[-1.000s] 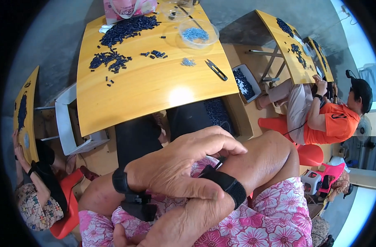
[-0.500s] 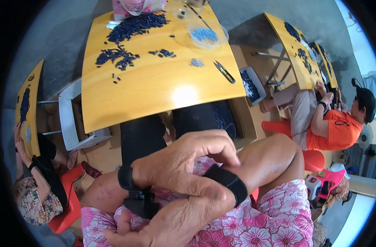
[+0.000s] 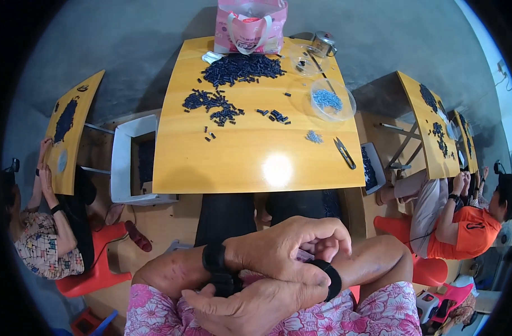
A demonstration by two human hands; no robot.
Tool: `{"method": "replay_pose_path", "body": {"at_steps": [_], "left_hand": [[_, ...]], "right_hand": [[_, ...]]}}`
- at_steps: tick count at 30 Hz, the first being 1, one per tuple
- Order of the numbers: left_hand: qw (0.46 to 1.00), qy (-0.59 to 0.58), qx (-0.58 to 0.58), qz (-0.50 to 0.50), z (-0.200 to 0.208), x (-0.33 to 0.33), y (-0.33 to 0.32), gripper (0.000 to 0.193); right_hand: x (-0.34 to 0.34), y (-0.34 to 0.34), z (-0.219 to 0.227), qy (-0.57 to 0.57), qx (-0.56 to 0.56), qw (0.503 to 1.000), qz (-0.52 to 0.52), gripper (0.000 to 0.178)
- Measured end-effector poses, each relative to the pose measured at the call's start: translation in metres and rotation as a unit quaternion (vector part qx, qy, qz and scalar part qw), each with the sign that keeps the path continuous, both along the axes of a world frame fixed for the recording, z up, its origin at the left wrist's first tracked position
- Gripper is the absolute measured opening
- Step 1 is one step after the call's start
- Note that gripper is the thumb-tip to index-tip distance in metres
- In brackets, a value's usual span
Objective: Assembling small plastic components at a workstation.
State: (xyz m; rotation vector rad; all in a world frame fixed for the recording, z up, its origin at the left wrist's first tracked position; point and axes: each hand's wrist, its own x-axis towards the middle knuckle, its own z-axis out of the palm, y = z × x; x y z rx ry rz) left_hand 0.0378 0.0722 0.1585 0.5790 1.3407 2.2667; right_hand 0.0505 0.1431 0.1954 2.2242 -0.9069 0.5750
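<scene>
My forearms cross over my lap. My left hand point(image 3: 278, 252) lies on top, with its fingers curled and its thumb against the black wrist strap point(image 3: 335, 281) on my right wrist. Below it, my right hand point(image 3: 250, 308) points left with its fingers apart, holding nothing that I can see. Its thumb is beside the black strap point(image 3: 213, 257) on my left wrist, where a small black block point(image 3: 227, 284) hangs on the underside. Beyond my knees is a yellow table point(image 3: 222, 168) bearing heaps of short dark tubes point(image 3: 244, 70) and black thread snips point(image 3: 345, 153).
Also on the table are small blue pieces point(image 3: 314, 136), a clear bowl point(image 3: 348, 109) of more, a metal cup point(image 3: 323, 42) and a pink bag point(image 3: 250, 28). White boxes point(image 3: 121, 162) flank it. Co-workers sit left point(image 3: 43, 235) and right point(image 3: 463, 224) on red stools.
The view has tilted up, showing more of the table's far end and the bag. My left fingers have curled in more at the right wrist; my right hand has shifted slightly.
</scene>
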Motion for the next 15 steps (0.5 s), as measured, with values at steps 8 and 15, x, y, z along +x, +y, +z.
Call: {"method": "replay_pose_path", "body": {"at_steps": [8,15], "left_hand": [[0.998,0.005,0.055,0.014,-0.021,-0.01,-0.014,0.057],[1.0,-0.002,0.015,0.019,-0.018,-0.02,-0.034,0.053]], "right_hand": [[-0.016,-0.025,-0.003,-0.048,0.078,0.994,0.06,0.019],[-0.031,-0.039,-0.009,-0.106,0.142,0.979,0.104,0.026]]}}
